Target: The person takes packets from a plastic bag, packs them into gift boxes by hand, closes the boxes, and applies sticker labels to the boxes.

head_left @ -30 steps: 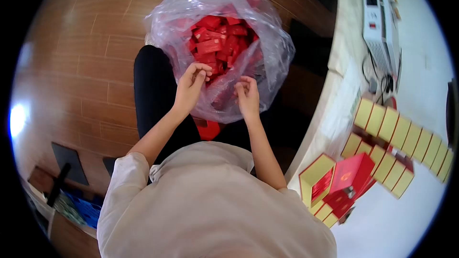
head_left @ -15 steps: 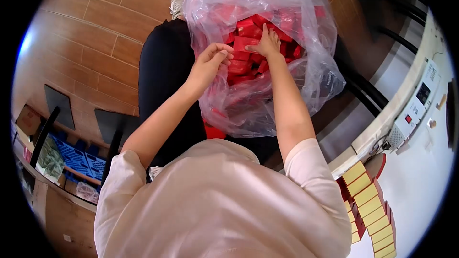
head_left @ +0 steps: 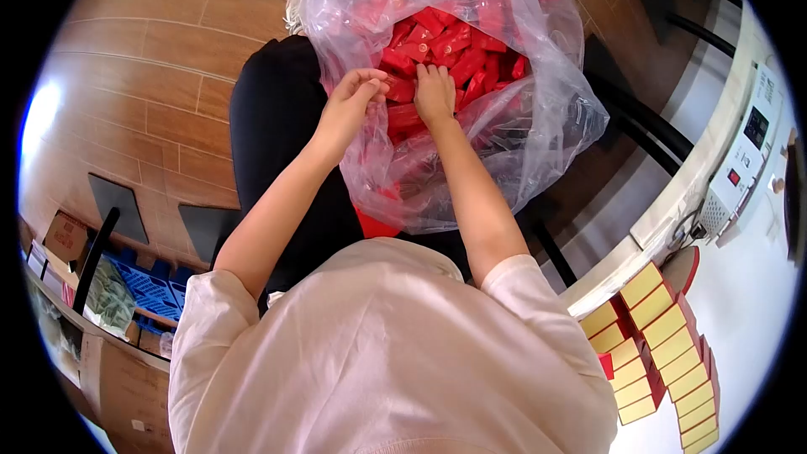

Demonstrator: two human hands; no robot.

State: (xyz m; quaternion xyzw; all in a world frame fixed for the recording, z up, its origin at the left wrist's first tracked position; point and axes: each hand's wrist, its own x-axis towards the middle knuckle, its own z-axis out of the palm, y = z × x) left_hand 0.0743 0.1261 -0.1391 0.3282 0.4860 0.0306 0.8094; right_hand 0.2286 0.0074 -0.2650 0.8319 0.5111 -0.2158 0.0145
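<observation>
A large clear plastic bag (head_left: 538,130) stands open before me, filled with small shiny red packets (head_left: 454,38). At the bag's left side my left hand (head_left: 349,109) is closed, thumb and fingers pinched together. A red packet (head_left: 400,89) lies right by those fingertips; whether they grip it, I cannot make out. My right hand (head_left: 435,97) reaches into the bag, back upward, its fingers together and bent down onto the packets. The thumb and whatever is under the fingers are hidden.
To the right, a white table (head_left: 748,286) bears rows of yellow-and-red boxes (head_left: 672,345) and a white device (head_left: 744,151) with a red switch. Black table legs (head_left: 643,139) stand beside the bag. Blue crates (head_left: 143,282) and a cardboard box (head_left: 67,235) are at lower left.
My right hand has moved left and toward me inside the bag, its spread fingers now drawn together. My left hand has shifted slightly left. The view has turned a little.
</observation>
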